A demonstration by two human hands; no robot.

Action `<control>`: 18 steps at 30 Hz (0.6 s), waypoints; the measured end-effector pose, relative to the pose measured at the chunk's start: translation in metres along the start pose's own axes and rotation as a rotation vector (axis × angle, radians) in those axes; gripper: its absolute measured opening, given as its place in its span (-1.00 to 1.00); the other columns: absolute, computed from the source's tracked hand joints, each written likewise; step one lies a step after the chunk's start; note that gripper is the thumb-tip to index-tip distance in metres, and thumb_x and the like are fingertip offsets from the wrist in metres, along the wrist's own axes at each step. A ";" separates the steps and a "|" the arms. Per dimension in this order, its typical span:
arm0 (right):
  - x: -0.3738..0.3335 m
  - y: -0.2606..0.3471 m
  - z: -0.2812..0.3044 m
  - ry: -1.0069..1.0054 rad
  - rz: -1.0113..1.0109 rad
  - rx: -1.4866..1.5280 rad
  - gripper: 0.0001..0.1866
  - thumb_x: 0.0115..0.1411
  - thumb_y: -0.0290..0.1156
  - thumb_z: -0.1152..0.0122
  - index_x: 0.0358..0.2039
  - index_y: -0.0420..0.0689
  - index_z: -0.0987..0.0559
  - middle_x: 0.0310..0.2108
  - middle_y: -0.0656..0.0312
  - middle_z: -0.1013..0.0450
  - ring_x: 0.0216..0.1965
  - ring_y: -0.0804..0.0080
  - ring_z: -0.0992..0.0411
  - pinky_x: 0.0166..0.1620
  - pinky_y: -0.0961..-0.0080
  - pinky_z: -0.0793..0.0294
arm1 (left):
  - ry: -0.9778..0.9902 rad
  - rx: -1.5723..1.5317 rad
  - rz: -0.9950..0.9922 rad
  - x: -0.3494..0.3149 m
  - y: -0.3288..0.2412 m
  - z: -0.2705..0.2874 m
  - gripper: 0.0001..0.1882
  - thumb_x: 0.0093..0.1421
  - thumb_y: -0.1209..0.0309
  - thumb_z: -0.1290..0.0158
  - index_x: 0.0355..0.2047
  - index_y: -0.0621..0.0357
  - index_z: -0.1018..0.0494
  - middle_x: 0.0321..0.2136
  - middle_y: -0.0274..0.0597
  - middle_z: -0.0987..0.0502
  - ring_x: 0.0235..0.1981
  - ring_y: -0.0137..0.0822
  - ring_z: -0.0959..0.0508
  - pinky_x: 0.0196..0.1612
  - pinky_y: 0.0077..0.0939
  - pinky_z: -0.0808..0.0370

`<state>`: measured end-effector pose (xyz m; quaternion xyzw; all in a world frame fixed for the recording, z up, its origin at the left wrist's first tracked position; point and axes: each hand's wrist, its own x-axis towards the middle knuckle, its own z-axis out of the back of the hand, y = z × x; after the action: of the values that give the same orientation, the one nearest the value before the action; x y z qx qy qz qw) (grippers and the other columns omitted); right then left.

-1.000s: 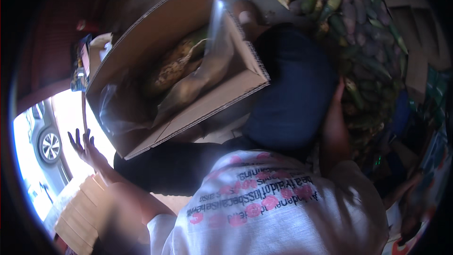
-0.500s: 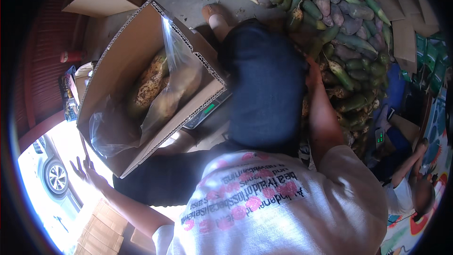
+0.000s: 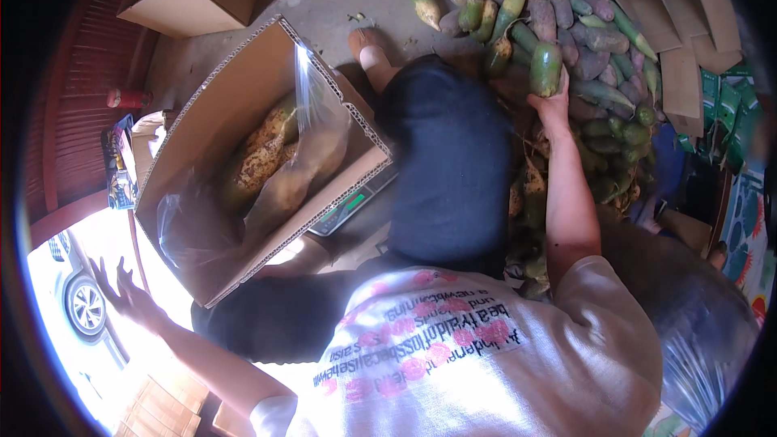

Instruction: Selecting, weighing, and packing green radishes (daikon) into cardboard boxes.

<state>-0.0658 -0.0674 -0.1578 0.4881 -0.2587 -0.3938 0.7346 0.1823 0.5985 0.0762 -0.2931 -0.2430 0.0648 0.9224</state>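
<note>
The right hand (image 3: 552, 103) has its grip wrapped round the near end of a green radish (image 3: 546, 67), over the radish pile (image 3: 560, 6), probably because that end reaches easiest. The left hand (image 3: 128, 298), fingers spread, holds nothing beside the carton (image 3: 217, 117) (its plastic bag (image 3: 320, 117) presumably keeps the walls clean).

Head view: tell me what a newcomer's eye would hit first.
Probably the big open cardboard box left of centre, with clear plastic and a mottled root vegetable inside. Next, the heap of vegetables at upper right, where the right hand grips a green root. The left hand is empty, fingers spread, at lower left.
</note>
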 end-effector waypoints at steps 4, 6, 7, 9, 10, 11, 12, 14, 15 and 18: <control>0.022 0.069 -0.012 -0.006 0.147 0.056 -0.03 -0.13 -0.69 -0.32 0.33 -0.05 -0.15 0.13 0.24 -0.33 0.16 0.41 -0.30 0.19 0.49 -0.26 | 0.291 -0.441 -0.277 0.010 -0.078 -0.045 -0.55 0.26 0.48 0.02 0.17 0.20 -0.38 0.16 -0.07 -0.43 0.04 -0.22 -0.54 0.07 -0.31 -0.51; 0.029 0.094 -0.014 -0.033 0.197 0.143 -0.08 -0.06 -0.58 -0.43 0.32 -0.07 -0.19 0.17 0.25 -0.31 0.17 0.39 -0.30 0.21 0.47 -0.28 | 0.563 -0.659 -0.273 -0.019 -0.155 -0.087 -0.52 0.17 0.61 -0.03 0.13 0.19 -0.41 0.08 -0.11 -0.49 -0.02 -0.24 -0.58 0.06 -0.38 -0.54; 0.032 0.106 -0.010 -0.044 0.213 0.144 -0.08 -0.06 -0.58 -0.43 0.32 -0.07 -0.19 0.17 0.25 -0.31 0.17 0.39 -0.30 0.21 0.47 -0.28 | 0.518 -0.506 -0.572 -0.034 -0.201 -0.108 -0.53 0.18 0.60 -0.04 0.13 0.11 -0.43 -0.02 -0.12 -0.53 -0.08 -0.27 -0.60 -0.06 -0.41 -0.58; 0.030 0.138 -0.031 -0.071 0.496 -0.107 -0.18 -0.09 -0.47 -0.49 0.22 -0.06 -0.33 0.07 0.15 -0.45 0.06 0.30 -0.44 0.12 0.36 -0.40 | 0.817 -0.581 -0.523 -0.053 -0.262 -0.123 -0.60 0.23 0.51 -0.06 0.10 0.09 -0.45 -0.11 -0.02 -0.58 -0.20 -0.20 -0.64 -0.20 -0.32 -0.57; 0.027 0.158 -0.038 -0.059 0.519 -0.094 -0.18 -0.09 -0.47 -0.49 0.22 -0.06 -0.33 0.07 0.15 -0.45 0.06 0.30 -0.44 0.12 0.36 -0.40 | 0.910 -0.594 -0.575 -0.061 -0.283 -0.145 -0.60 0.28 0.45 -0.07 0.14 0.08 -0.41 -0.17 -0.06 -0.61 -0.28 -0.36 -0.64 -0.23 -0.44 -0.56; 0.019 0.179 -0.042 -0.066 0.566 -0.258 -0.21 -0.08 -0.44 -0.48 0.21 -0.01 -0.35 0.04 0.13 -0.47 0.03 0.22 -0.47 0.08 0.33 -0.44 | 0.912 -0.503 -0.671 -0.070 -0.307 -0.164 -0.63 0.29 0.25 -0.10 0.06 0.09 -0.45 -0.20 -0.01 -0.62 -0.30 -0.21 -0.66 -0.20 -0.34 -0.56; 0.013 0.199 -0.044 -0.076 0.611 -0.426 -0.23 -0.07 -0.41 -0.47 0.19 0.04 -0.37 0.02 0.11 -0.49 0.00 0.13 -0.50 0.05 0.30 -0.47 | 0.858 -0.271 -0.743 -0.079 -0.332 -0.176 -0.53 0.30 -0.02 -0.01 0.01 0.06 -0.47 -0.23 0.03 -0.63 -0.25 -0.03 -0.65 -0.16 -0.24 -0.56; 0.005 0.228 -0.048 -0.072 0.669 -0.469 -0.23 -0.09 -0.38 -0.47 0.19 0.12 -0.39 0.01 0.11 -0.48 0.00 0.06 -0.48 0.00 0.28 -0.49 | 0.801 -0.172 -0.679 -0.097 -0.366 -0.184 -0.42 0.31 -0.17 0.14 -0.03 0.03 -0.50 -0.27 0.03 -0.64 -0.21 0.05 -0.64 -0.11 -0.15 -0.55; 0.001 0.240 -0.049 -0.088 0.768 -0.501 -0.23 -0.11 -0.40 -0.46 0.18 0.11 -0.40 -0.01 0.11 -0.49 -0.01 0.06 -0.49 -0.01 0.28 -0.50 | 0.796 -0.170 -0.669 -0.100 -0.375 -0.189 -0.42 0.31 -0.17 0.14 -0.03 0.03 -0.50 -0.27 0.03 -0.64 -0.21 0.05 -0.64 -0.11 -0.15 -0.55; -0.007 0.262 -0.046 -0.103 0.928 -0.447 -0.29 -0.15 -0.50 -0.42 0.11 0.03 -0.48 -0.07 0.11 -0.50 -0.05 0.02 -0.49 -0.03 0.25 -0.51 | 0.810 -0.292 -0.749 -0.102 -0.382 -0.197 -0.48 0.37 -0.07 0.22 -0.17 0.02 -0.59 -0.27 0.07 -0.63 -0.18 0.05 -0.63 -0.08 -0.08 -0.53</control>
<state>0.0509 0.0175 0.0661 0.1331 -0.3931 -0.0958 0.9048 0.1802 0.1584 0.1128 -0.3128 0.0361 -0.4183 0.8520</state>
